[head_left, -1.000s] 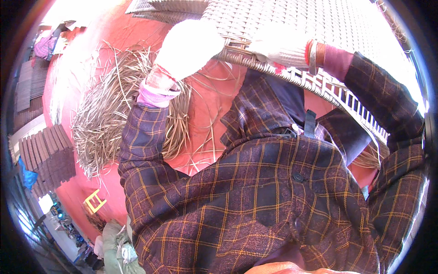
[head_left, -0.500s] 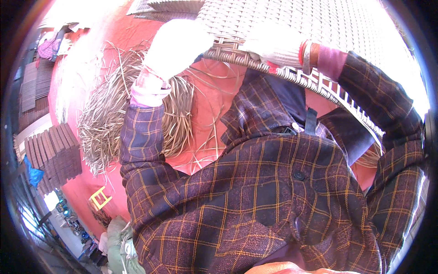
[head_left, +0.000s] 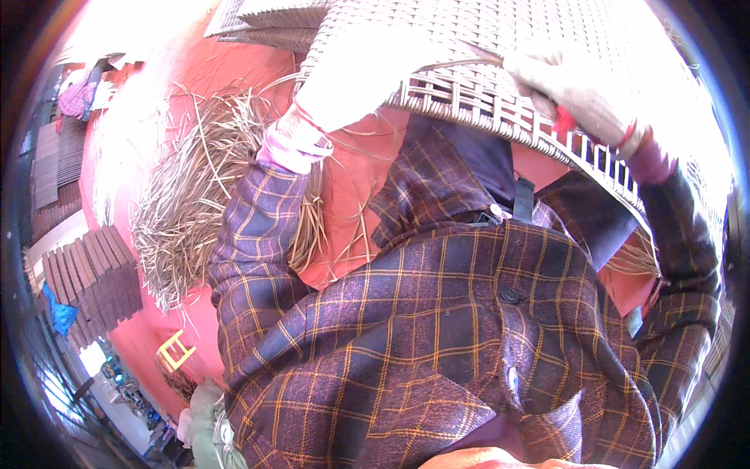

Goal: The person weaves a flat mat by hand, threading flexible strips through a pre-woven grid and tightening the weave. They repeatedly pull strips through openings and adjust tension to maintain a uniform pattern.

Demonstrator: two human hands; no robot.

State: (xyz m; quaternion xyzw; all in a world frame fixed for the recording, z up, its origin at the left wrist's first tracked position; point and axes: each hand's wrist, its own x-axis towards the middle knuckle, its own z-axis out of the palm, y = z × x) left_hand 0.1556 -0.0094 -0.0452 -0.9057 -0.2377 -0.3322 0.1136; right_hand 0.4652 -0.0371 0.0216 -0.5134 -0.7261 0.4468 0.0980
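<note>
Currently we have the woven panel [head_left: 469, 117] over the lap, its near edge sloping from upper left down to lower right. Pale strand [head_left: 461, 62] runs crosswise above that edge, long axis side to side, one end at the right hand [head_left: 574, 94]. Those gloved fingers pinch it; the left hand [head_left: 359, 74], also gloved, lies at the panel's left part, too glared for us to tell its grip. Half a second ago the right hand lay on the edge, nearer the left; now it sits farther right, strand showing between. We count one panel, one strand between two hands, one strip heap [head_left: 195, 211], one yellow frame [head_left: 173, 352].
</note>
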